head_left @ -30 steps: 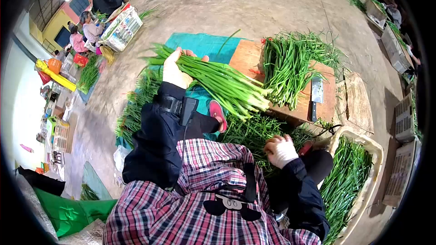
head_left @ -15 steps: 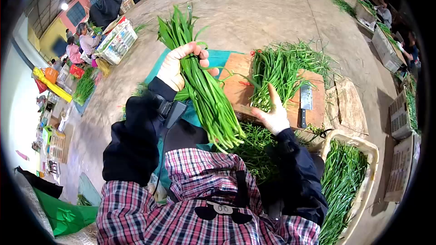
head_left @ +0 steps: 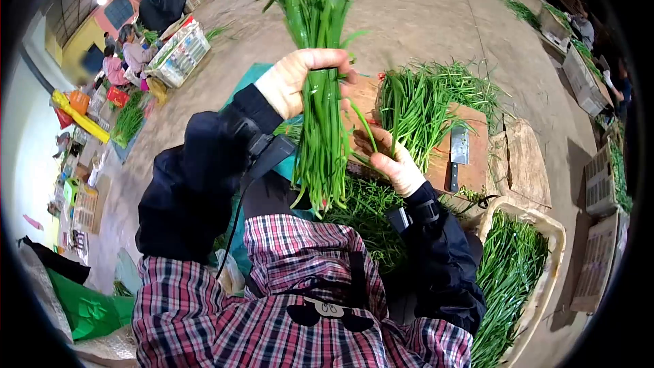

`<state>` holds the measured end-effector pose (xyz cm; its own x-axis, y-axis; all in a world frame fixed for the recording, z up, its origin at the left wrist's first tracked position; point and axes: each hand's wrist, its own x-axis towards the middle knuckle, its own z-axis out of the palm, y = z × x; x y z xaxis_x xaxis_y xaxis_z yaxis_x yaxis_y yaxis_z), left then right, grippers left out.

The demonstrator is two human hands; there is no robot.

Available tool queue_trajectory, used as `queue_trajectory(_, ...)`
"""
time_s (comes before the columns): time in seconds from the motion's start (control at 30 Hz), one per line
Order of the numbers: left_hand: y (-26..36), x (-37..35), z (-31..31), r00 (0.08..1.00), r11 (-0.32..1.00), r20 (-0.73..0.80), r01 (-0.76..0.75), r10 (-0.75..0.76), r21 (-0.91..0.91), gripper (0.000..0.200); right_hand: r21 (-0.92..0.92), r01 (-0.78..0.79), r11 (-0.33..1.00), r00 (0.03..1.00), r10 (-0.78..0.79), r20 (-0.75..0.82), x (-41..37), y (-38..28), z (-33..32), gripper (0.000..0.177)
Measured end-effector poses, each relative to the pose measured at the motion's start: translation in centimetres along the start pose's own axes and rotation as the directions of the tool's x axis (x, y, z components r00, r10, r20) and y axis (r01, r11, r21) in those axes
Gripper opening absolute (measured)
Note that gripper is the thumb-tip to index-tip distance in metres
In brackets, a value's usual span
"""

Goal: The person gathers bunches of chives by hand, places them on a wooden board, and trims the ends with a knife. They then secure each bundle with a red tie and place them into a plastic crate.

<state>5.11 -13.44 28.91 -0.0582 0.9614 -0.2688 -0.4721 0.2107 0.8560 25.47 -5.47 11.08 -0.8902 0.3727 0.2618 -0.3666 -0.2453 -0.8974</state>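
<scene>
My left hand (head_left: 300,78) grips a thick bundle of green chives (head_left: 320,129) and holds it upright, leaf tips up, cut ends hanging down in front of my chest. My right hand (head_left: 390,158) is beside the bundle's lower half, fingers pinching one loose stalk that bends off the bundle. Behind the hands lies a wooden cutting board (head_left: 470,163) with a loose heap of chives (head_left: 422,105) on it and a cleaver (head_left: 458,153) flat at its right side.
A pale basket (head_left: 548,232) full of chives stands at my right. More chives (head_left: 371,211) lie on a teal sheet (head_left: 259,78) below the board. Crates (head_left: 589,85) line the right. People sit by a white crate (head_left: 177,51) at far left on the concrete floor.
My left hand has swung the bundle from lying sideways to upright and closer to me. My right hand rose from my lap, touched the heap on the board, then came to the bundle.
</scene>
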Motion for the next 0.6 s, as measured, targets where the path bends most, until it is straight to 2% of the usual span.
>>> queue_trajectory(0.03,-0.3,0.5,0.6,0.997,0.999,-0.072,0.006,-0.003,0.038,0.016,0.121,0.006,0.993,0.999,-0.01,0.034,0.1,0.3,0.2,0.09)
queue_trajectory(0.07,-0.5,1.0,1.7,0.99,0.997,-0.143,0.016,-0.005,0.076,0.016,0.154,0.042,0.987,0.998,-0.047,0.029,0.0,0.8,0.5,0.1)
queue_trajectory(0.13,-1.8,3.2,2.7,0.99,0.993,-0.138,0.015,0.002,0.118,0.018,0.065,0.041,0.997,0.999,-0.043,0.03,0.5,-0.3,1.9,0.107)
queue_trajectory(0.17,-2.7,4.7,3.7,0.974,0.994,-0.227,0.03,-0.005,0.107,0.02,-0.049,0.043,0.998,0.999,-0.043,0.002,0.5,-1.1,2.3,0.109)
queue_trajectory(0.2,-3.4,6.0,3.8,0.981,0.995,-0.183,0.078,-0.065,0.064,0.02,-0.013,0.051,0.999,0.997,-0.052,-0.056,0.7,0.3,2.0,0.108)
queue_trajectory(0.23,-5.2,6.9,4.1,0.972,0.967,-0.139,-0.163,0.192,0.195,0.019,-0.01,0.031,0.999,0.99,-0.032,-0.139,0.7,0.3,2.1,0.101)
queue_trajectory(0.27,-5.7,8.8,5.1,0.956,0.965,-0.267,-0.051,0.121,0.256,0.021,-0.006,0.011,1.0,0.975,-0.012,-0.224,0.7,0.4,2.2,0.093)
queue_trajectory(0.3,-6.4,9.0,5.4,0.944,0.88,-0.16,-0.194,0.287,0.434,0.025,0.154,0.061,0.986,0.956,-0.013,-0.294,0.7,1.0,2.1,0.075)
queue_trajectory(0.37,-6.9,9.7,7.9,0.941,0.845,-0.243,-0.077,0.237,0.529,0.033,0.157,0.074,0.985,0.895,0.004,-0.445,0.7,1.2,1.6,0.064)
queue_trajectory(0.4,-6.2,9.1,10.6,0.899,0.889,-0.437,0.18,0.025,0.421,0.037,0.155,0.083,0.984,0.854,0.009,-0.52,0.4,1.2,1.3,0.058)
queue_trajectory(0.43,-7.7,8.5,8.3,0.924,0.579,0.103,-0.314,0.367,0.753,0.04,0.106,0.144,0.984,0.853,-0.069,-0.517,0.1,1.1,1.1,0.053)
queue_trajectory(0.47,-7.5,8.8,8.0,0.955,0.671,0.133,-0.282,0.266,0.685,0.039,0.185,0.18,0.966,0.83,-0.048,-0.556,-0.4,0.1,1.9,0.049)
queue_trajectory(0.5,-6.8,8.1,8.4,0.974,0.752,0.163,-0.227,0.16,0.618,0.037,0.254,0.115,0.96,0.878,0.021,-0.478,-1.2,0.6,0.4,0.05)
queue_trajectory(0.53,-5.9,7.3,8.9,0.996,0.818,0.048,-0.09,0.076,0.568,0.036,0.316,0.045,0.948,0.915,0.087,-0.393,-2.1,1.0,-1.2,0.052)
queue_trajectory(0.57,-4.5,5.6,10.1,0.998,0.869,-0.067,0.042,-0.011,0.493,0.035,0.261,0.218,0.94,0.89,-0.082,-0.448,-2.3,-0.2,-0.4,0.042)
queue_trajectory(0.6,-4.2,6.5,9.0,0.994,0.812,-0.105,0.069,-0.01,0.579,0.038,0.355,0.115,0.928,0.89,0.063,-0.452,-3.4,-0.1,-1.9,0.041)
